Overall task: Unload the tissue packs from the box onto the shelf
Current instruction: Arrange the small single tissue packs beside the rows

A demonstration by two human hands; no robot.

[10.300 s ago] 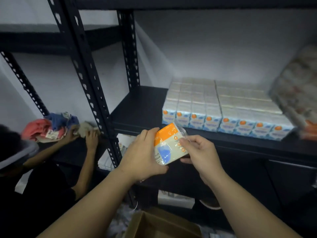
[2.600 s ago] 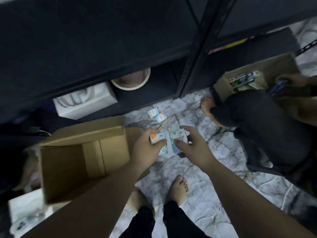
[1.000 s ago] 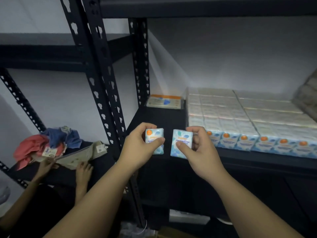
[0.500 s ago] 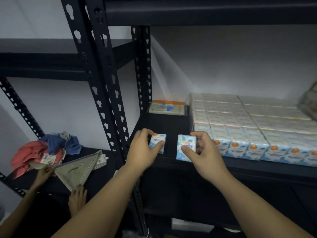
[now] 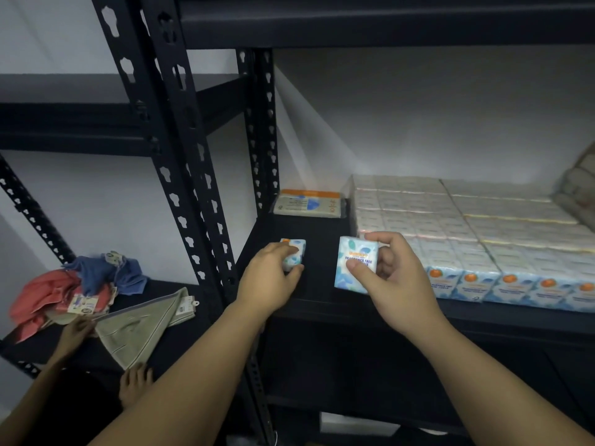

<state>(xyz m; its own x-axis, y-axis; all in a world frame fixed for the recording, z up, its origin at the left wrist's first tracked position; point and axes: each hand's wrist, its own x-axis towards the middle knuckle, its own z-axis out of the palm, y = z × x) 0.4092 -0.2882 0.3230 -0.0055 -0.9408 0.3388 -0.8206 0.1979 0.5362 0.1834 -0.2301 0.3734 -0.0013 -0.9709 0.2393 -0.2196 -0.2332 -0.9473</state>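
Off to your left, on the neighbouring rack, another person's hand (image 5: 75, 326) rests by a grey folded cloth (image 5: 141, 326) and a heap of red and blue cloths (image 5: 64, 288); none of that is yours to mind. Your left hand (image 5: 269, 281) has come down since half a second ago: its fingers curl over a small tissue pack (image 5: 293, 254) that now sits low on the shelf (image 5: 322, 297), near the front edge and well left of the stacked rows, where a moment earlier you held it clear of the board. That pack looks set down or nearly so, though your fingers have not let go. Your right hand (image 5: 391, 281) pinches a second tissue pack (image 5: 355, 263) upright, thumb on its printed face and fingers behind, just beside the left end of the front row of stacked packs (image 5: 483, 252); I cannot tell whether its base touches the shelf yet. At the back left corner a flat orange-topped pack (image 5: 307, 202) lies against the wall. Both packs are at the shelf, so this pair is close to done; the box is out of view.
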